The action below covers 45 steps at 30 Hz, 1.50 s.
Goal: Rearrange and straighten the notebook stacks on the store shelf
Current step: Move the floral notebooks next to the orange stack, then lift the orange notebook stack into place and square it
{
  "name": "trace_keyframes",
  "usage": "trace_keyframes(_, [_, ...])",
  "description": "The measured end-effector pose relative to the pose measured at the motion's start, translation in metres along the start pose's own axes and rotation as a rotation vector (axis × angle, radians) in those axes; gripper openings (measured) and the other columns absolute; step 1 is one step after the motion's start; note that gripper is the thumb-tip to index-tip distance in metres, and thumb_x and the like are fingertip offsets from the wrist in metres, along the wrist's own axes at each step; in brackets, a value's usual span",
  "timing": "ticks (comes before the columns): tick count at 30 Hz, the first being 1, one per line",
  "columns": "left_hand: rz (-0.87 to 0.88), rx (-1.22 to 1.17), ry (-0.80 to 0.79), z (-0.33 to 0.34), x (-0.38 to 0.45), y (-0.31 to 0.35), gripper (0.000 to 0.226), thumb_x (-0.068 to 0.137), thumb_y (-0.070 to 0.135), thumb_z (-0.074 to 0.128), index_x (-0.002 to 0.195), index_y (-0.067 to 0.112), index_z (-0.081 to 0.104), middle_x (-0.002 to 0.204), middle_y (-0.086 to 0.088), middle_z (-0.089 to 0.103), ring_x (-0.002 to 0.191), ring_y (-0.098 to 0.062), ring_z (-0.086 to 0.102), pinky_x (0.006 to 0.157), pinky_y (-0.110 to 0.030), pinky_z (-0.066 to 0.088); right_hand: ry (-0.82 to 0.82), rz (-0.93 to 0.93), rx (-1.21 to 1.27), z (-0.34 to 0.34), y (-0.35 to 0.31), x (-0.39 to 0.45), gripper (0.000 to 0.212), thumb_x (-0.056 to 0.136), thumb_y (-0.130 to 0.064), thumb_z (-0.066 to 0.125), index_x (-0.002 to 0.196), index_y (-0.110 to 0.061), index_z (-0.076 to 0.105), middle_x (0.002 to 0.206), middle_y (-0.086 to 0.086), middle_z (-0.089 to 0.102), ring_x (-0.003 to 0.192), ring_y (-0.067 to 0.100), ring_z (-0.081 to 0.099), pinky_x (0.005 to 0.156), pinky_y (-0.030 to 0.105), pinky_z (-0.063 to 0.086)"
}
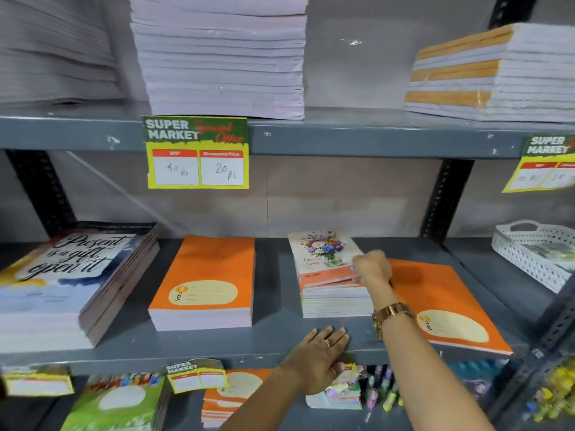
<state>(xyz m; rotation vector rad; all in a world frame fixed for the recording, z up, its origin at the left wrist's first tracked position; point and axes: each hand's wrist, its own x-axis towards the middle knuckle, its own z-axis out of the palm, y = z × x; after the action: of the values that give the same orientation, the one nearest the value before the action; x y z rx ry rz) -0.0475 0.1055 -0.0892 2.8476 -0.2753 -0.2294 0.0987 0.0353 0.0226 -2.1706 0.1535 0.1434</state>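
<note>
Head view looks down on the middle shelf (217,343), where the right hand (371,269) is reached in against the right side of the flower-cover stack (329,275), near that stack's top front corner. Its fingers are curled together, but blur hides whether they pinch the top notebook or only press its edge, so I cannot tell. The stack's long axis runs front to back, slightly turned off the shelf's front edge, and its upper books sit askew on the lower ones.

Just to the right, partly under the wrist, lies a lone orange notebook (441,306), angled with its near corner overhanging the front edge. The left hand (323,346) rests flat, fingers together, on the front edge of the shelf just below the flower stack, gripping nothing; it seems to be a brace.

The right hand is the nearer one for squaring the stack, probably by nudging it leftward. The orange stack (203,284) stands well apart to the left, the script-cover stack (71,275) beyond it, and a white basket (529,259) sits at the right end.
</note>
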Motion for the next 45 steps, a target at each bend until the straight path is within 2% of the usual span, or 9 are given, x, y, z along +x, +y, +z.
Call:
trace_keyframes(2, [-0.006, -0.011, 0.01, 0.001, -0.001, 0.0, 0.056, 0.099, 0.03, 0.029, 0.148, 0.015, 0.005, 0.16, -0.001, 0.001, 0.147, -0.021, -0.001, 0.121, -0.039, -0.002, 0.096, -0.071, -0.238, 0.007, 0.003, -0.004, 0.032, 0.089, -0.018, 0.056, 0.117, -0.003, 0.057, 0.123, 0.02, 0.06, 0.109, 0.036, 0.059, 0.082, 0.037, 0.052])
trace_keyframes(5, [-0.009, 0.001, 0.01, 0.001, -0.001, 0.0, 0.057, 0.099, 0.031, 0.029, 0.148, 0.015, 0.004, 0.16, -0.001, 0.0, 0.147, -0.021, -0.002, 0.12, -0.038, -0.003, 0.183, -0.158, -0.483, 0.012, 0.005, -0.006, 0.039, 0.089, -0.026, 0.056, 0.121, -0.004, 0.054, 0.13, 0.018, 0.05, 0.118, 0.035, 0.048, 0.086, 0.036, 0.048])
trace_keyframes(9, [-0.007, 0.01, 0.009, -0.001, -0.003, 0.0, 0.058, 0.099, 0.033, 0.03, 0.148, 0.017, 0.003, 0.16, 0.001, 0.0, 0.147, -0.019, -0.002, 0.12, -0.037, -0.003, 0.253, -0.221, -0.484, 0.007, 0.017, -0.001, 0.052, 0.085, -0.035, 0.061, 0.123, -0.001, 0.049, 0.132, 0.02, 0.047, 0.119, 0.036, 0.046, 0.089, 0.041, 0.047])
trace_keyframes(16, [-0.034, -0.021, -0.01, -0.005, 0.011, 0.01, 0.058, 0.099, 0.033, 0.031, 0.148, 0.013, 0.006, 0.159, -0.003, 0.001, 0.147, -0.021, -0.002, 0.119, -0.035, -0.002, 0.437, -0.202, -0.494, -0.042, 0.055, 0.014, 0.046, 0.087, -0.033, 0.058, 0.119, 0.0, 0.052, 0.128, 0.021, 0.053, 0.118, 0.037, 0.047, 0.094, 0.043, 0.04])
trace_keyframes(24, [-0.079, -0.161, 0.018, -0.001, 0.047, 0.043, 0.055, 0.1, 0.032, 0.028, 0.147, 0.007, 0.012, 0.159, -0.008, 0.003, 0.147, -0.022, 0.0, 0.119, -0.034, -0.001, 0.28, 0.087, -0.621, -0.098, 0.122, 0.037, 0.059, 0.086, -0.035, 0.057, 0.132, 0.001, 0.043, 0.137, 0.018, 0.045, 0.123, 0.036, 0.042, 0.101, 0.043, 0.037])
trace_keyframes(31, [-0.169, -0.257, 0.055, 0.001, 0.08, 0.073, 0.055, 0.1, 0.032, 0.028, 0.146, 0.005, 0.014, 0.159, -0.009, 0.007, 0.147, -0.023, 0.0, 0.119, -0.04, -0.004, 0.146, 0.234, -0.721, -0.115, 0.158, 0.038, 0.095, 0.077, -0.066, 0.056, 0.14, -0.001, 0.03, 0.144, 0.015, 0.034, 0.126, 0.033, 0.037, 0.096, 0.041, 0.043])
trace_keyframes(36, [-0.245, -0.308, 0.048, -0.001, 0.1, 0.093, 0.053, 0.1, 0.032, 0.027, 0.145, 0.005, 0.018, 0.159, -0.01, 0.008, 0.147, -0.026, -0.001, 0.119, -0.045, -0.004, 0.12, 0.315, -0.632, -0.119, 0.161, 0.043, 0.11, 0.067, -0.071, 0.062, 0.142, 0.0, 0.027, 0.148, 0.016, 0.028, 0.128, 0.035, 0.036, 0.095, 0.04, 0.045])
trace_keyframes(40, [-0.279, -0.321, 0.029, 0.0, 0.111, 0.101, 0.05, 0.099, 0.032, 0.027, 0.144, 0.009, 0.024, 0.159, -0.006, 0.009, 0.146, -0.026, -0.004, 0.117, -0.053, -0.007, 0.101, 0.359, -0.702, -0.127, 0.158, 0.045, 0.092, 0.072, -0.069, 0.06, 0.137, -0.008, 0.038, 0.145, 0.014, 0.034, 0.126, 0.031, 0.039, 0.099, 0.037, 0.038])
trace_keyframes(45, [-0.362, -0.46, 0.05, 0.0, 0.119, 0.106, 0.044, 0.094, 0.017, 0.032, 0.137, 0.015, 0.038, 0.156, -0.005, 0.02, 0.146, -0.026, 0.002, 0.117, -0.052, -0.009, 0.231, 0.289, -0.384, -0.129, 0.163, 0.053, 0.036, 0.087, -0.012, 0.052, 0.119, 0.003, 0.053, 0.125, 0.019, 0.058, 0.112, 0.035, 0.057, 0.09, 0.039, 0.048])
